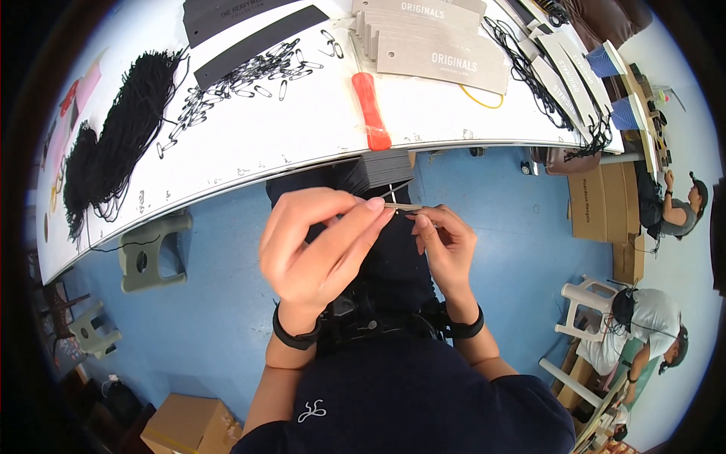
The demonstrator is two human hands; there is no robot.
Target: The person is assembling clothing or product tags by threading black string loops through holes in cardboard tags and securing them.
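My left hand and my right hand meet just in front of the table edge. Both pinch a thin greyish card, seen nearly edge-on, the left at its left end and the right at its right end. A thin pale rod stands out beside the card; whether it passes through it I cannot tell. Behind my fingertips, a stack of dark grey cards sits below the table edge. Above that stack, a red tool handle lies taped to the tabletop.
On the white table lie black safety pins, a bundle of black cords, dark card tags and stacked beige tags. Corded tags lie right. Stools, cartons and two people surround me.
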